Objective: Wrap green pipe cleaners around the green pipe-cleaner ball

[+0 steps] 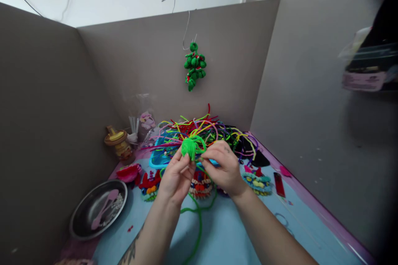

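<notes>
A small wound bundle of bright green yarn (189,148) is pinched upright between the thumb and fingers of my left hand (177,176). Loose loops stick out on its right side. There my right hand (224,167) is closed, thumb against forefinger, on a green strand beside the bundle; the exact grip point is small and partly hidden by the fingers. From below the hands a long green tail (200,227) hangs in curves down over the light blue table mat (230,232). Both hands are raised above the mat, close together.
Behind my hands, a blue tray (155,161) overflows with colourful pipe cleaners (214,124). Finished fuzzy pieces (257,182) lie in a row. At left are a metal bowl (77,215) with a pink spoon and a lidded cup (120,145). A green ornament (195,66) hangs on the grey partition (139,58).
</notes>
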The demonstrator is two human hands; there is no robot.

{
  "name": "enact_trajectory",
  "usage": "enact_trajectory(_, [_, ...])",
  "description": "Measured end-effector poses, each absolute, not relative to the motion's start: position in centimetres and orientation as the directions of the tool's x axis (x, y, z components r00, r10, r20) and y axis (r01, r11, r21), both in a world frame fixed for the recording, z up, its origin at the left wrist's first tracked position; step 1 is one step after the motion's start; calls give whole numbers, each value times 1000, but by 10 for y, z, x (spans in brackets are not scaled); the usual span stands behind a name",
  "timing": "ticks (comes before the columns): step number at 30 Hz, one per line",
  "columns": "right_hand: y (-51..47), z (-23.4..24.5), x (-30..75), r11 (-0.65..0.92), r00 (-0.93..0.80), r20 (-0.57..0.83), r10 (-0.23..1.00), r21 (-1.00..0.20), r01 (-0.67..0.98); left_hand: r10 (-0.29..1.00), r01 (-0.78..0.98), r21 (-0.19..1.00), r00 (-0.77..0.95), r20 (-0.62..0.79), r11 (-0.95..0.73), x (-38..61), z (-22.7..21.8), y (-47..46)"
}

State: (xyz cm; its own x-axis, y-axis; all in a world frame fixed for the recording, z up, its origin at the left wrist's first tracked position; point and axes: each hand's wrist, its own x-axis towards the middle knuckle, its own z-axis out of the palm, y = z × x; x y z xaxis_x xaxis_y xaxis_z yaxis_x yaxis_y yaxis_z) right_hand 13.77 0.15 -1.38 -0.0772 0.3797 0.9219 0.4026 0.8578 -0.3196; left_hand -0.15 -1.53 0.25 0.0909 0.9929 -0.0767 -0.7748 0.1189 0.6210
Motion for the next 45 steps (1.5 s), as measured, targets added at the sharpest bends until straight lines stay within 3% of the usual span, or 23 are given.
enact_trajectory(6, [-8, -5, 131, 885, -296, 861, 413, -302, 354, 994, -765, 637, 107, -21, 96, -3, 1, -14])
enact_trajectory(12, [-19, 12, 143, 812, -506, 666, 548, -568, 133, 994, -761, 642, 106, -20, 94, -4, 2, -16])
enact_trajectory(15, [-16, 10, 150, 710, -279, 665, 693, -696, 106, 997, -743, 665, 78, -24, 74, -2, 2, -17])
enact_trajectory(18, [-10, 6, 150, 677, -47, 686, 726, -700, 226, 999, -730, 681, 38, -29, 48, 1, 0, -18])
enact_trajectory(24, [-7, 3, 140, 765, -150, 780, 607, -524, 374, 1000, -727, 686, -20, -5, -12, 5, -2, -19])
enact_trajectory(45, [-2, 1, 141, 681, -29, 739, 673, -605, 413, 997, -659, 748, 55, -59, 81, 7, 7, -25])
